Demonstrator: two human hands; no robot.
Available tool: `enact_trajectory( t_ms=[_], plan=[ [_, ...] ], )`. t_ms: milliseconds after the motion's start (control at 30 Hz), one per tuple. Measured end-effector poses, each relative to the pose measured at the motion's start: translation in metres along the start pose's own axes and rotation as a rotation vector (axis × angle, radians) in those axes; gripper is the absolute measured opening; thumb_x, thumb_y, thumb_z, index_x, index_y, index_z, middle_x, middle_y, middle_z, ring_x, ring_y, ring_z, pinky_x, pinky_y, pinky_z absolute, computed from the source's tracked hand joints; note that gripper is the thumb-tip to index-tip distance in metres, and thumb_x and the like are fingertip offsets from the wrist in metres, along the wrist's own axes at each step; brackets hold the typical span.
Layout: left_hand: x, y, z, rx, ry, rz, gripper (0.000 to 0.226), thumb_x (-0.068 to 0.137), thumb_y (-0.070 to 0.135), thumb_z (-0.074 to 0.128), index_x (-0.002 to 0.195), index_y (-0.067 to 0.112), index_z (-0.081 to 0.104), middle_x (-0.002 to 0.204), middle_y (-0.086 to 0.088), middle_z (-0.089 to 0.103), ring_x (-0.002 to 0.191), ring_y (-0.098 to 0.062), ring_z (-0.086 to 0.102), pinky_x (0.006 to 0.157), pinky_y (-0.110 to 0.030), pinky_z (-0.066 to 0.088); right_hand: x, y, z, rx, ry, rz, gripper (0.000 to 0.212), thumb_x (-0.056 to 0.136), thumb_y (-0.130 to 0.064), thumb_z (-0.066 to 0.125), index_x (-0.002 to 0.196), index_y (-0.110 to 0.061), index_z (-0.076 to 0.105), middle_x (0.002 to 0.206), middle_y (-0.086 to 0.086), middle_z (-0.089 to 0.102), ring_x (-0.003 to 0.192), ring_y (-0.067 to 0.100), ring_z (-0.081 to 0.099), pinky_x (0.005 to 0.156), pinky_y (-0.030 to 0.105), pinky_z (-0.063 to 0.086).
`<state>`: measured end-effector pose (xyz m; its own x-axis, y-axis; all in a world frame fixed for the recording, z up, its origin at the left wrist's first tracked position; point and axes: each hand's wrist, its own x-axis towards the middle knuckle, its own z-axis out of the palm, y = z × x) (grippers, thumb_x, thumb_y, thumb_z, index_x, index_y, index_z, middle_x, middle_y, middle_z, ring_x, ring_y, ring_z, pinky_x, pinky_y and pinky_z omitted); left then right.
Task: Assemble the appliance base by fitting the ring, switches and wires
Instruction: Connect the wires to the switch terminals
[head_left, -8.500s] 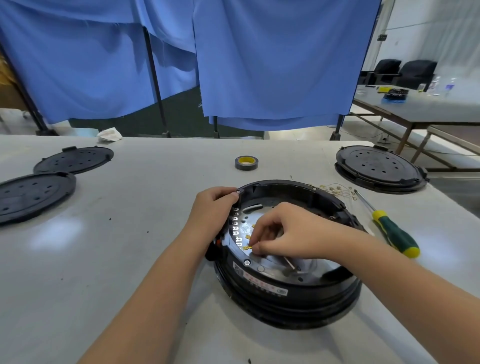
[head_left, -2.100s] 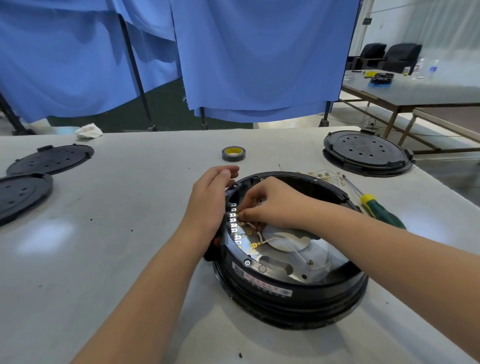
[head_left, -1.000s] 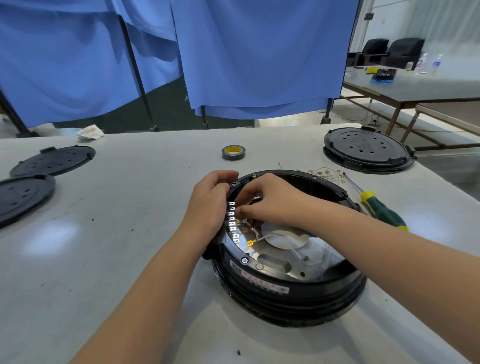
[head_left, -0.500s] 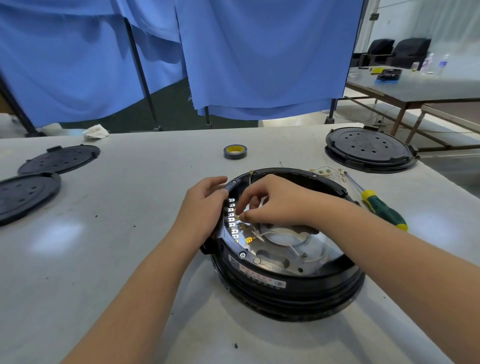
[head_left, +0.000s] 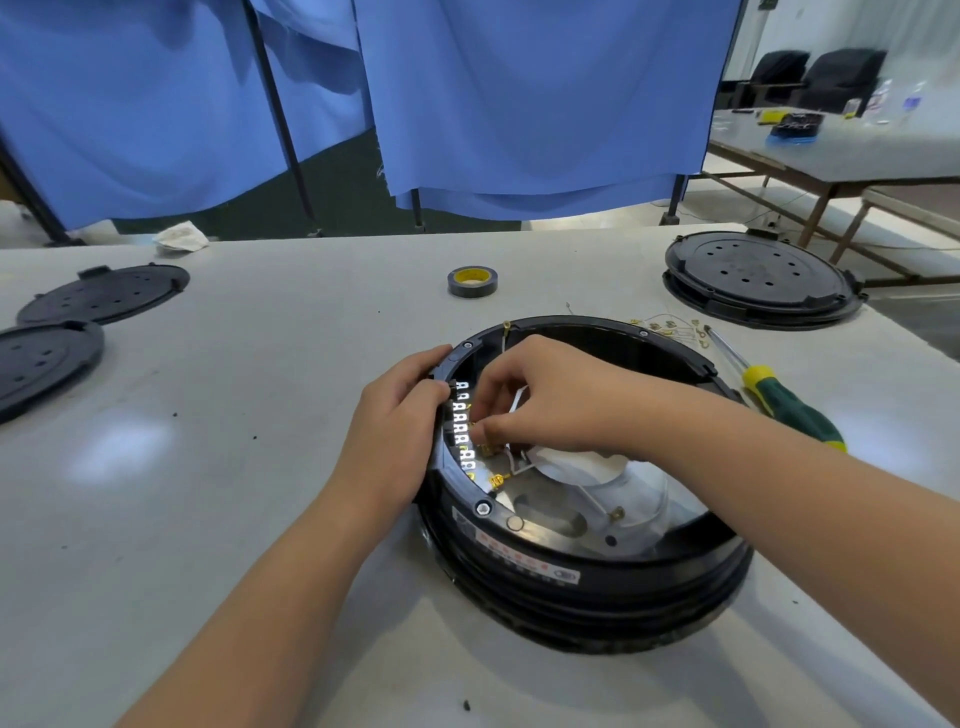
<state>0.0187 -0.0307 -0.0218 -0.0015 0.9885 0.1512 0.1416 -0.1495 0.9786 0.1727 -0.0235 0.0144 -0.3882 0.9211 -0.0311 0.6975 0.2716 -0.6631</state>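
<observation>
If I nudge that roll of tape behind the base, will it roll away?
Probably not: the tape roll lies flat on its side on the table, so it should slide rather than roll. It looks small and likely light, so a slight push may shift it.

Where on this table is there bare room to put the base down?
Bare: the stretch between the left lids and the base, and the near edge. Crowded: right of the base, with the screwdriver, loose terminals and another lid.

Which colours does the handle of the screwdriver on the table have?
In the head view, the screwdriver handle is dark green with yellow bands at both ends.
</observation>
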Motion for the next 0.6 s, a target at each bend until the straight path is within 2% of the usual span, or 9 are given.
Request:
enact_trajectory(
  t_ms=[100, 200, 333, 433, 600],
  plan=[
    [0.0001, 0.0000, 0.0005, -0.011, -0.003, 0.005, 0.040, 0.088, 0.003, 0.045, 0.093, 0.034, 0.069, 0.090, 0.012, 0.074, 0.092, -0.010, 0.068, 0.081, -0.028, 0.050, -0.0010, -0.0011, 0.0004, -0.005, 0.016, -0.001, 0.004, 0.079, -0.025, 0.074, 0.078, -0.020, 0.074, 0.069, -0.006, 0.071, 0.057, -0.003, 0.060, 0.052, 0.006, 0.042],
    [0.0000, -0.0009, 0.0015, -0.026, -0.011, 0.004, 0.035, 0.081, 0.011, 0.045, 0.095, 0.034, 0.069, 0.092, 0.012, 0.074, 0.092, -0.009, 0.068, 0.081, -0.029, 0.051, -0.0017, -0.0034, 0.0007, 0.010, 0.036, 0.010, 0.005, 0.078, -0.024, 0.074, 0.078, -0.019, 0.075, 0.070, -0.003, 0.072, 0.060, 0.001, 0.063, 0.053, 0.008, 0.044],
    [0.0006, -0.0017, 0.0015, -0.038, -0.003, 0.008, 0.035, 0.083, 0.010, 0.046, 0.096, 0.033, 0.068, 0.093, 0.012, 0.073, 0.093, -0.010, 0.067, 0.081, -0.030, 0.050, -0.0041, -0.0062, -0.0019, 0.050, -0.006, 0.036, 0.007, 0.080, -0.018, 0.074, 0.083, -0.012, 0.073, 0.073, 0.005, 0.072, 0.059, 0.012, 0.066, 0.063, 0.027, 0.058],
    [0.0004, -0.0012, 0.0010, -0.029, -0.005, 0.009, 0.041, 0.088, 0.002, 0.043, 0.092, 0.035, 0.068, 0.088, 0.015, 0.073, 0.090, -0.008, 0.068, 0.079, -0.028, 0.049, -0.0066, -0.0065, -0.0039, 0.061, -0.021, 0.045, 0.009, 0.082, -0.017, 0.073, 0.089, -0.012, 0.073, 0.078, 0.009, 0.072, 0.061, 0.016, 0.066, 0.070, 0.036, 0.058],
    [0.0006, -0.0008, 0.0013, -0.028, -0.003, 0.007, 0.041, 0.088, 0.003, 0.043, 0.095, 0.035, 0.067, 0.095, 0.011, 0.072, 0.094, -0.010, 0.067, 0.083, -0.031, 0.051, -0.0087, -0.0071, -0.0037, 0.091, -0.034, 0.057, 0.011, 0.084, -0.012, 0.070, 0.094, -0.013, 0.075, 0.072, 0.002, 0.069, 0.052, 0.005, 0.060, 0.059, 0.019, 0.053]
  ],
)
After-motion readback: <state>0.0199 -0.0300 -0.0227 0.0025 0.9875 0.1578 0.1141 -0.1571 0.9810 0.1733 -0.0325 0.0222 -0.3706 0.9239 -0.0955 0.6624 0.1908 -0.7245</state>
